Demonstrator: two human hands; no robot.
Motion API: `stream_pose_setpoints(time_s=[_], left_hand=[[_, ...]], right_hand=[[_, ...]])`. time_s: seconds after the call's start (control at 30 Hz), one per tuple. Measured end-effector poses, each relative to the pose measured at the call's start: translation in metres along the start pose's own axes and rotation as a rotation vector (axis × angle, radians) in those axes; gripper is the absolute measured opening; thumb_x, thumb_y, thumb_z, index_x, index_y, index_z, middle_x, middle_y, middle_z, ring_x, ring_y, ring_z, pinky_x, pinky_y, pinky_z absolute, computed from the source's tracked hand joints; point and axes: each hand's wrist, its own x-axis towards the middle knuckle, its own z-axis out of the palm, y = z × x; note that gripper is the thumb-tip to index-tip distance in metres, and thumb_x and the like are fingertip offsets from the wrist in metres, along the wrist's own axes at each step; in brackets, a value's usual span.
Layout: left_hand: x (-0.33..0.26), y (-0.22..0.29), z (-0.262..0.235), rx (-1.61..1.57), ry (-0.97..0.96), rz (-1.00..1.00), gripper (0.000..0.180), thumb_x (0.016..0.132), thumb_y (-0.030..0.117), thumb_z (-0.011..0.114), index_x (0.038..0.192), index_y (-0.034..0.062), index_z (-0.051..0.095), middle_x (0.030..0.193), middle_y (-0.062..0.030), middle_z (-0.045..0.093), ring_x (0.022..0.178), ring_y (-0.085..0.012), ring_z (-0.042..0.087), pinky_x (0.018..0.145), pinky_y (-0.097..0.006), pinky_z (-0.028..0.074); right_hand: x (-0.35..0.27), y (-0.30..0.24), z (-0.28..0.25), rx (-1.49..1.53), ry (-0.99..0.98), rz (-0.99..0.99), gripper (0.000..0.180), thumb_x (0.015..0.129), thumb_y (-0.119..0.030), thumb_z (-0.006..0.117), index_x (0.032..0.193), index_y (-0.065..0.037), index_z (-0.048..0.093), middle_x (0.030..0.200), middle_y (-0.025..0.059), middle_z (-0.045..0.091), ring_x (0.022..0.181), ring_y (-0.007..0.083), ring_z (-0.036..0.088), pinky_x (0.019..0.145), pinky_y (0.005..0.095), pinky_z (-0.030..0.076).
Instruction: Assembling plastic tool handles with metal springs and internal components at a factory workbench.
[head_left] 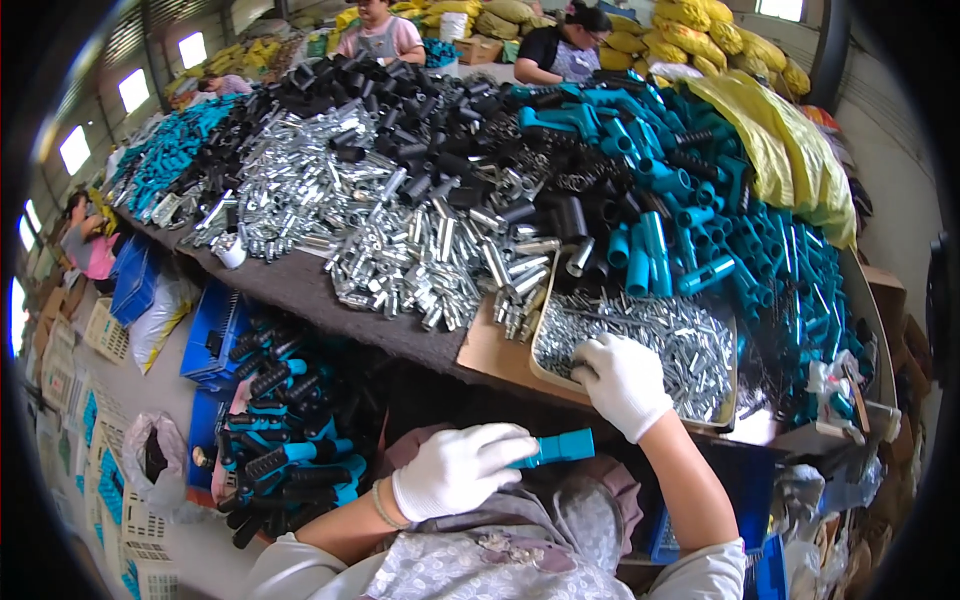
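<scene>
Head view shows us both of the person's gloved hands at the near edge of a crowded workbench (300,280). We see the left hand (458,470), in a white glove, closed around a teal tube (560,447): a short, round plastic piece, plain along the part that shows, its right end free and its left end hidden inside the fist. It lies roughly level, just above the person's lap and near the bench edge. We count one such tube in hand.

The right hand (622,385), also in a white glove, rests on the near left corner of a shallow tray (545,340) filled with small silver pins (670,345); its fingers are curled down into the pins, and we cannot tell whether they pinch one. The pins are too many and too small for us to count. We count one tray.

Farther on the bench we see heaps beyond counting: silver metal sleeves (420,250) in the middle, black tubes (400,100) behind them, and teal tubes (700,210) piled to the right. A yellow sack (790,150) lies at the far right. To the left, below the bench, a blue crate (215,335) stands beside a pile of black-and-teal handles (290,450). We count two people seated at the far side and one more at the left.
</scene>
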Motion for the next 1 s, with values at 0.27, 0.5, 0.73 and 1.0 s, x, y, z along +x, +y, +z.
stream_pose_setpoints(time_s=[0.27, 0.5, 0.73, 1.0], left_hand=[[-0.005, 0.001, 0.001, -0.379, 0.047, -0.239, 0.05, 0.075, 0.005, 0.081, 0.122, 0.0029, 0.064, 0.111, -0.0177, 0.069, 0.096, -0.0319, 0.071, 0.083, -0.033, 0.057], [-0.016, -0.009, 0.009, -1.395, 0.114, -0.761, 0.058, 0.093, 0.018, 0.069, 0.14, -0.0072, 0.044, 0.11, -0.0166, 0.065, 0.084, -0.0202, 0.065, 0.067, -0.028, 0.054], [-0.015, -0.003, 0.007, -1.665, 0.155, -0.911, 0.065, 0.095, 0.023, 0.065, 0.147, -0.0025, 0.035, 0.117, -0.0195, 0.061, 0.089, -0.0231, 0.066, 0.068, -0.031, 0.055], [-0.014, -0.015, 0.012, -1.743, 0.287, -0.9, 0.058, 0.098, 0.016, 0.06, 0.147, -0.0018, 0.036, 0.117, -0.0205, 0.062, 0.087, -0.0232, 0.066, 0.069, -0.031, 0.058]], right_hand=[[0.014, -0.006, 0.0, -0.126, -0.188, 0.017, 0.015, 0.083, -0.024, 0.067, 0.086, -0.009, 0.068, 0.078, 0.0146, 0.069, 0.072, 0.0348, 0.068, 0.065, 0.0463, 0.053], [0.013, -0.011, 0.002, -0.046, -0.068, -0.03, 0.021, 0.083, -0.024, 0.068, 0.101, -0.015, 0.07, 0.084, 0.0129, 0.07, 0.075, 0.034, 0.068, 0.067, 0.0452, 0.053], [0.017, -0.013, 0.002, -0.079, -0.192, 0.031, 0.017, 0.086, -0.022, 0.065, 0.089, -0.006, 0.062, 0.075, 0.015, 0.068, 0.071, 0.0367, 0.068, 0.064, 0.0474, 0.052], [0.014, -0.023, -0.013, 0.713, 0.186, 0.276, 0.007, 0.081, -0.004, 0.069, 0.088, -0.001, 0.071, 0.082, 0.0114, 0.072, 0.07, 0.0193, 0.068, 0.069, 0.0301, 0.053]])
